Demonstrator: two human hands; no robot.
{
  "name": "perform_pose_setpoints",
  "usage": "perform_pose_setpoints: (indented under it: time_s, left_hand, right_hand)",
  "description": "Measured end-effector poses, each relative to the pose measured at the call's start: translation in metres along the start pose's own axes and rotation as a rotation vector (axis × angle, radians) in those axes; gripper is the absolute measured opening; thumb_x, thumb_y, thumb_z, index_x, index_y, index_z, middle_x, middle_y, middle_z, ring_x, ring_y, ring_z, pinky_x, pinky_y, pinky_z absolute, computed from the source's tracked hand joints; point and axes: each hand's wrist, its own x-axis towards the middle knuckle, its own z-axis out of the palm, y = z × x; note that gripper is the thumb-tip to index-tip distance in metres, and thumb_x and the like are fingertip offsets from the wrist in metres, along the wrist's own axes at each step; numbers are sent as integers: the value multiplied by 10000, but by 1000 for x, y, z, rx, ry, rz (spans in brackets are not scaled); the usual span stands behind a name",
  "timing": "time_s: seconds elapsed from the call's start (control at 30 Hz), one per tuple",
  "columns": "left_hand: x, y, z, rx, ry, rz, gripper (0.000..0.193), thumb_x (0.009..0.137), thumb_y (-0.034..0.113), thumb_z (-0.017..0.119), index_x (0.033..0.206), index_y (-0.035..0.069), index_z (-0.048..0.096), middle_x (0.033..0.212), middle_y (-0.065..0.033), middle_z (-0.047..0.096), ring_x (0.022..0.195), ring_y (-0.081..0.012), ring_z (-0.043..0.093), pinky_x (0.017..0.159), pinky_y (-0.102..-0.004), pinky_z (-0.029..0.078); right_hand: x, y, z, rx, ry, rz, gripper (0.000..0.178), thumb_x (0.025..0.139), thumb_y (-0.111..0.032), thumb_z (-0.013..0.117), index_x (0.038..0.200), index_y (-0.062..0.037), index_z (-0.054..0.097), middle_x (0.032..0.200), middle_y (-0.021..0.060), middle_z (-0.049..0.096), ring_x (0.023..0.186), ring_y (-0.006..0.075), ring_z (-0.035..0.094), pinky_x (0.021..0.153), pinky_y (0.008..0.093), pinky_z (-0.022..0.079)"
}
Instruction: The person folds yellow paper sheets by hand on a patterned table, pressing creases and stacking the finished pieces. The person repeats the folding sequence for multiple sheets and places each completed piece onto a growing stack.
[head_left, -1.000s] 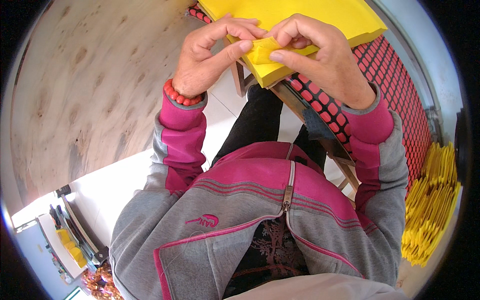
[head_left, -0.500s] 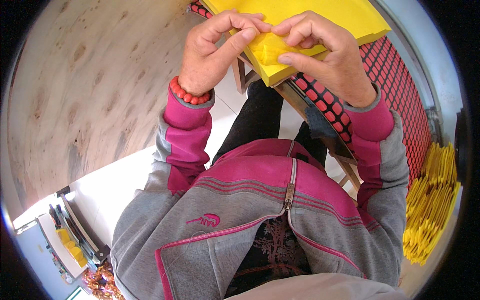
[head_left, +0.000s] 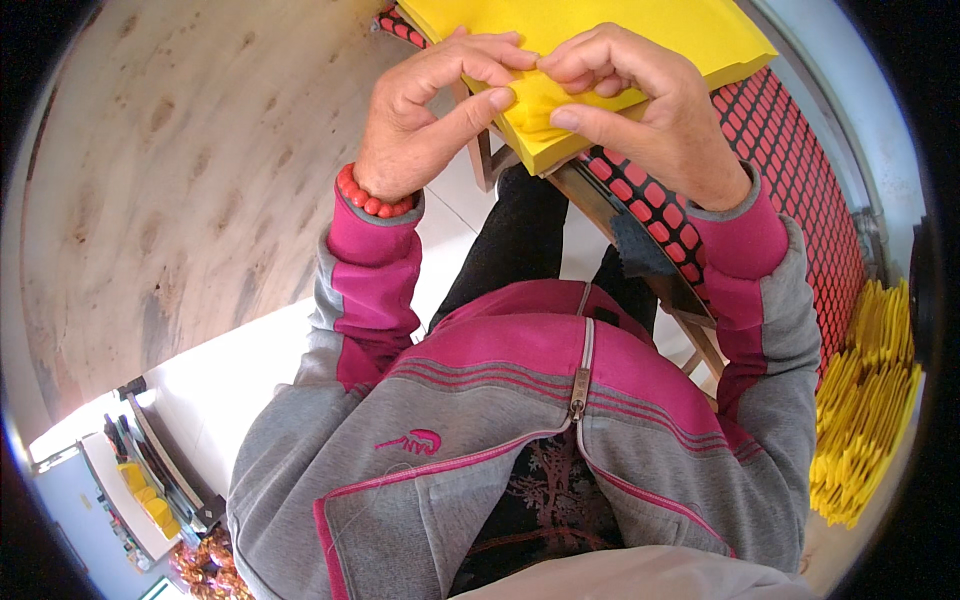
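Note:
A thick stack of yellow sheets, paper by its look, lies at the top of the view. Over its near corner, a creased yellow sheet is bunched into folds between my hands. My left hand, with a red bead bracelet at its wrist, pinches the left side with thumb and forefinger. On the other side, my right hand grips the same sheet, its thumb pressed against the near folds and its fingers curled. Both hands' fingertips almost meet at the far edge.
Under the stack is a table with a red-and-black patterned cover. A large wooden board fills the left side. Bundles of folded yellow pieces stand at the lower right. Shelves holding small items are at the lower left.
My right thumb has slid slightly left along the yellow sheet, and the folds look more rounded and gathered. My left hand has shifted only a little.

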Motion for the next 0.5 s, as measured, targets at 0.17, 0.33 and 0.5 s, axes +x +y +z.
perform_pose_setpoints:
  time_s: [0.17,0.33,0.5]
  left_hand:
    - [-1,3,2,18,2,-23,78,959,47,662,1029,31,693,1198,-107,719,1278,-294,604,1160,-471,356]
    - [0,7,3,77,-5,6,105,932,14,680,1037,8,676,1215,-150,701,1279,-291,596,1154,-447,363]
    - [2,11,7,53,56,-9,116,901,110,759,1002,74,713,1121,-59,752,1233,-295,650,1187,-505,321]
  right_hand:
    - [-1,3,4,140,20,41,125,972,-74,679,1038,19,631,1092,80,651,897,119,626,798,240,510]
    - [0,4,5,111,14,39,104,964,-56,681,1001,18,619,1078,83,645,873,107,625,783,235,516]
    - [-1,4,7,126,68,37,126,941,-81,705,985,14,636,961,77,660,832,133,657,765,267,542]
